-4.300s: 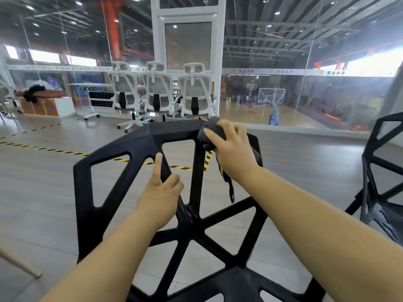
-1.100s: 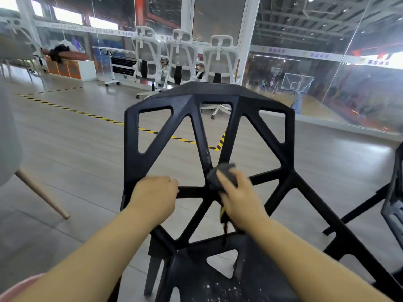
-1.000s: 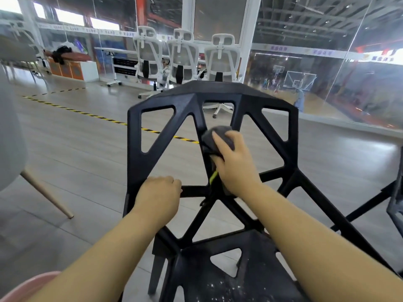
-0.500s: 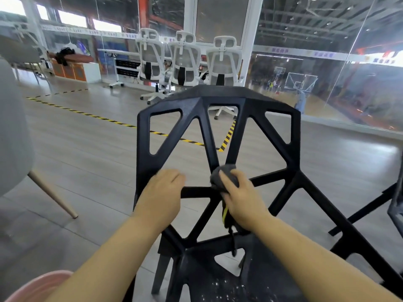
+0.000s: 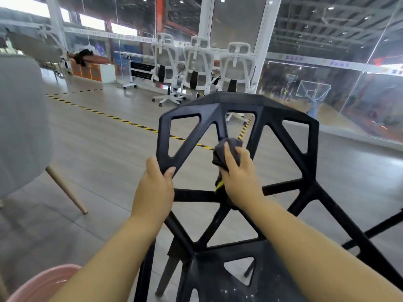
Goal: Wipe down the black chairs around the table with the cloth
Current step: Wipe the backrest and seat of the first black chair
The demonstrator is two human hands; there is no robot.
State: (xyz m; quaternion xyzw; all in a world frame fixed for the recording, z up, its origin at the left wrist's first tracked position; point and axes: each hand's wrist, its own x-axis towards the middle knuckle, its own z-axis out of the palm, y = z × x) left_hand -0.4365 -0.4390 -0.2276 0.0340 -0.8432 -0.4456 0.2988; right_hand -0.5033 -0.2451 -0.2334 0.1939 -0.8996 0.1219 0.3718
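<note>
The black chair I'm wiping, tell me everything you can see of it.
The black chair looks like moulded matte plastic and stands upright on the floor. Its backrest is an angular open frame of struts with triangular and four-sided cut-outs, faceted along the top. The seat has a triangular hole and pale specks on it. Dark legs show beneath. The left hand grips the frame's lower left strut. The right hand presses a dark grey cloth against a central strut.
</note>
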